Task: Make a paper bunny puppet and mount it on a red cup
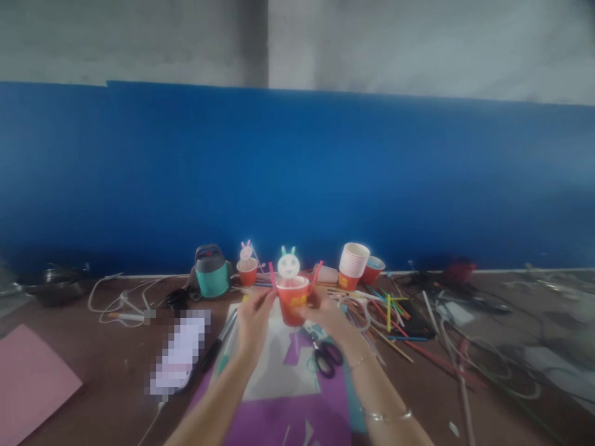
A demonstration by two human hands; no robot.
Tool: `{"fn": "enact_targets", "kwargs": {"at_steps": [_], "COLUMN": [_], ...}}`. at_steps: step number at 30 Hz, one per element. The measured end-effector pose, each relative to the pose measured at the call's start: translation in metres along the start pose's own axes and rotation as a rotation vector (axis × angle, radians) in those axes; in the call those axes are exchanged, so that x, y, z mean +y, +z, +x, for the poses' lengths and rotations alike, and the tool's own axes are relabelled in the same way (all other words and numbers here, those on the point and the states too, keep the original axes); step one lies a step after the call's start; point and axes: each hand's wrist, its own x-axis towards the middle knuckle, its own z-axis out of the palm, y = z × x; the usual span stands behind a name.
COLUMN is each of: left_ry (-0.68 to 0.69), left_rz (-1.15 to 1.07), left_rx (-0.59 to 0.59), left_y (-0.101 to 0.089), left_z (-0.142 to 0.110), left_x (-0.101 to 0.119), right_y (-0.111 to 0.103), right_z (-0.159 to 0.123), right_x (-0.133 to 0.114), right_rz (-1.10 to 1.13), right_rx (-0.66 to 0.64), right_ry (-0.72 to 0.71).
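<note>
Between my two hands an orange-red paper cup (294, 306) is held upright above the papers. A white paper face with green ears (289, 266) rises out of its top, and a pink straw piece sticks up at each side. My left hand (255, 316) closes its fingers on the cup's left side, by the left pink straw (273, 277). On the other side my right hand (328, 314) grips the cup near the right pink straw (317, 274). Below lie black-handled scissors (328, 359), white paper (264, 378) and purple paper (279, 421).
Behind stand a teal jar (211, 275), a cup with a pink paper figure (246, 271) and stacked paper cups (354, 263). Colored straws (395, 310) and tangled cables (493, 365) cover the right. A phone (181, 353) and pink paper (32, 384) lie left. A blue wall panel (297, 167) rises behind.
</note>
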Motion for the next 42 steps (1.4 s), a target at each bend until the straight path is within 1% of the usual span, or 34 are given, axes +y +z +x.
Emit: {"fn": "enact_targets", "kwargs": {"at_steps": [2, 3, 6, 8, 9, 12, 14, 19, 23, 25, 27, 31, 32, 34, 36, 38, 40, 42], "left_ry": [0.038, 0.051, 0.034, -0.01, -0.021, -0.011, -0.003, -0.068, -0.144, -0.178, -0.197, -0.177, -0.176, -0.189, -0.177, -0.116, -0.043, -0.019], "left_rz": [0.069, 0.062, -0.096, -0.16, -0.15, -0.052, -0.025, -0.192, -0.268, -0.299, -0.315, -0.316, -0.319, -0.321, -0.313, -0.297, -0.279, -0.243], "left_rx": [0.024, 0.019, -0.051, -0.083, -0.082, -0.039, -0.042, -0.086, -0.079, -0.104, -0.154, -0.283, -0.295, -0.263, -0.193, -0.148, -0.136, -0.137], "left_y": [0.002, 0.003, 0.009, 0.013, 0.014, 0.015, 0.013, 0.008, 0.003, 0.002, 0.002, 0.006, 0.007, 0.008, 0.008, 0.008, 0.007, 0.006], "left_z": [-0.004, -0.007, -0.014, -0.018, -0.019, -0.019, -0.018, -0.011, -0.003, -0.001, -0.001, -0.005, -0.006, -0.008, -0.008, -0.006, -0.003, -0.001], "left_x": [0.0, 0.002, 0.007, 0.01, 0.01, 0.009, 0.008, 0.013, 0.02, 0.02, 0.019, 0.018, 0.018, 0.018, 0.017, 0.015, 0.013, 0.012], "right_y": [0.005, 0.008, 0.018, 0.023, 0.026, 0.029, 0.028, 0.016, 0.008, 0.006, 0.007, 0.009, 0.009, 0.01, 0.01, 0.011, 0.012, 0.015], "right_z": [0.002, 0.003, 0.002, 0.0, -0.001, -0.004, -0.003, 0.003, 0.007, 0.007, 0.006, 0.004, 0.004, 0.004, 0.004, 0.003, 0.001, -0.001], "right_x": [0.004, 0.005, 0.003, -0.001, -0.003, -0.007, -0.006, 0.006, 0.011, 0.01, 0.007, 0.005, 0.005, 0.005, 0.004, 0.002, 0.0, 0.0], "right_rz": [-0.116, -0.17, -0.276, -0.298, -0.304, -0.327, -0.342, -0.293, -0.215, -0.198, -0.188, -0.164, -0.157, -0.144, -0.121, -0.058, 0.034, 0.105], "right_rx": [0.065, 0.104, 0.243, 0.293, 0.3, 0.291, 0.286, 0.271, 0.268, 0.251, 0.23, 0.204, 0.188, 0.136, 0.073, 0.041, 0.026, 0.005], "right_ry": [-0.037, -0.053, -0.087, -0.098, -0.103, -0.106, -0.1, -0.073, -0.032, 0.005, 0.021, 0.022, 0.017, 0.002, -0.01, -0.004, 0.019, 0.054]}}
